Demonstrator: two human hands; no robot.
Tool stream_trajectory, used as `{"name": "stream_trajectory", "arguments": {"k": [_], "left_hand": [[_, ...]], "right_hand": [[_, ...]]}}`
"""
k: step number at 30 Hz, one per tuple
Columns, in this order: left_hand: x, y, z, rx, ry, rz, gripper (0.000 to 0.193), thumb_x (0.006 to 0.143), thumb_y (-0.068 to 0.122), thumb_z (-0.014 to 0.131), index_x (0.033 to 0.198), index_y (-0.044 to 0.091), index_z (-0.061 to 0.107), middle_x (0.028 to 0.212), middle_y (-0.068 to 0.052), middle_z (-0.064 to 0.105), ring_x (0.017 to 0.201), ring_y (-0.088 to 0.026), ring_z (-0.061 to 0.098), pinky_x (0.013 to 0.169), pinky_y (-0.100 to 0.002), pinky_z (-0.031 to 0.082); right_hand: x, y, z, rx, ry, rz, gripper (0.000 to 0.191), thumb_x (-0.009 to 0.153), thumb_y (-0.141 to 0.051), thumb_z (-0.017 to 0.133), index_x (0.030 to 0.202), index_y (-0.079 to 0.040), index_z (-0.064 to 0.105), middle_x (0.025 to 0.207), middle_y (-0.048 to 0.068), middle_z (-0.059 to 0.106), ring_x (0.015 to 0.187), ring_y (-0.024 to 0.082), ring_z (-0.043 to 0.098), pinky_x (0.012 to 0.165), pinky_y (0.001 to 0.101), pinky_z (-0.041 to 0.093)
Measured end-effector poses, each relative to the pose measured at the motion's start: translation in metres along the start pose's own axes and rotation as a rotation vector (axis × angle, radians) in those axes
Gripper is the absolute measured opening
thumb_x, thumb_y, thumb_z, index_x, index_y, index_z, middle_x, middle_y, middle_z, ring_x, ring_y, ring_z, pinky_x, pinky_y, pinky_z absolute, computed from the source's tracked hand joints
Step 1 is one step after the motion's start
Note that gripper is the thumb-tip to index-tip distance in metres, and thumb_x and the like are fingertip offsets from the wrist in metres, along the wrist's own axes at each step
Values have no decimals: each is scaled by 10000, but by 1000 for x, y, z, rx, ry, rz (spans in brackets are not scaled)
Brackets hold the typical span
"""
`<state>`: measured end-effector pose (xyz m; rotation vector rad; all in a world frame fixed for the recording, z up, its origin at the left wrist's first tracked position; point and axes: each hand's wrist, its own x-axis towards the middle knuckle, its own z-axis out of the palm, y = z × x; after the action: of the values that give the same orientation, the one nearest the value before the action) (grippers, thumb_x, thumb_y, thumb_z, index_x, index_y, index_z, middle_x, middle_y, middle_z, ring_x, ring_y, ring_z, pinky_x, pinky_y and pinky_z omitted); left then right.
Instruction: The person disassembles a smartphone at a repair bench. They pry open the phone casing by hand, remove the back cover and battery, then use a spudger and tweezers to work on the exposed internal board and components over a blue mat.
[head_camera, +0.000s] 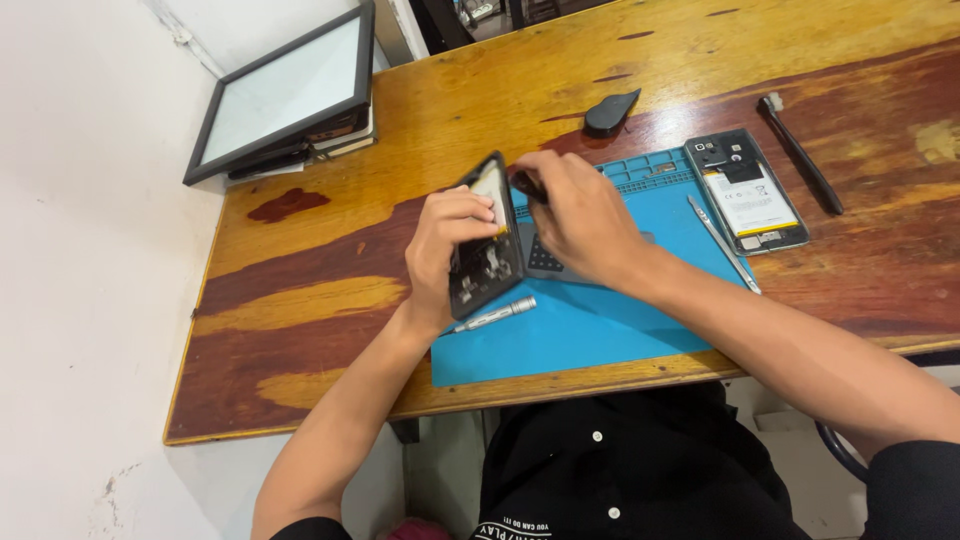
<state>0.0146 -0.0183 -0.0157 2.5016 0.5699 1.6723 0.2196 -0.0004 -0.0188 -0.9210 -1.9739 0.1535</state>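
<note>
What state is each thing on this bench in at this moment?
Opened phone: back off, tilted on edge, insides showing.
Left hand: gripping that phone.
Right hand: on the phone's top edge, pinching a small dark part.
Second phone: lying flat, back off, battery exposed.
Screwdriver: lying loose on the blue mat.
Tweezers: lying unused.
Brush: lying on the table.

Big shiny wooden table, orange and dark red patches, stands against plain white wall. Black-framed glass panel lies at far corner near wall. Pale floor under table. Bright light.
</note>
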Motion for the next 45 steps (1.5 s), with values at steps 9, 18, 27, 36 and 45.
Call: {"name": "stream_trajectory", "arguments": {"k": [9, 18, 27, 36, 45], "left_hand": [[6, -3, -1, -62, 60, -44, 356, 895, -77, 806, 1111, 46, 550, 1228, -171, 675, 1174, -290, 707, 933, -335, 625], [6, 2, 1, -24, 101, -68, 337, 914, -105, 785, 1102, 29, 540, 1194, -164, 693, 1146, -283, 725, 934, -336, 630], [-2, -3, 5, -115, 99, -183, 252, 958, -110, 702, 1136, -5, 558, 1228, -193, 679, 1186, -261, 704, 943, -314, 630], [-8, -9, 6, -133, 114, -203, 238, 969, -119, 667, 1159, -15, 569, 1253, -197, 680, 1130, -211, 719, 902, -275, 630], [1, 3, 6, 35, 117, -153, 298, 920, -148, 684, 1175, -2, 633, 1196, -171, 713, 1151, -261, 727, 983, -323, 605]], "right_hand": [[5, -12, -11, 17, -77, -95, 422, 847, -15, 693, 1247, 8, 560, 1068, 176, 537, 983, 378, 520, 840, 470, 440], [4, -15, -14, -417, 22, -242, 412, 798, -65, 713, 1208, -52, 674, 960, 73, 563, 905, 273, 534, 753, 415, 403], [-1, -34, -14, -443, 77, -255, 310, 854, -113, 697, 1159, -63, 673, 896, 68, 554, 843, 258, 542, 738, 408, 408], [-3, -43, -15, -457, 80, -229, 283, 833, -116, 710, 1109, -72, 666, 851, 55, 550, 809, 244, 562, 714, 398, 406], [-7, -45, -14, -543, 92, -264, 299, 834, -146, 691, 1105, -24, 655, 824, 42, 588, 772, 215, 588, 695, 378, 402]]}}
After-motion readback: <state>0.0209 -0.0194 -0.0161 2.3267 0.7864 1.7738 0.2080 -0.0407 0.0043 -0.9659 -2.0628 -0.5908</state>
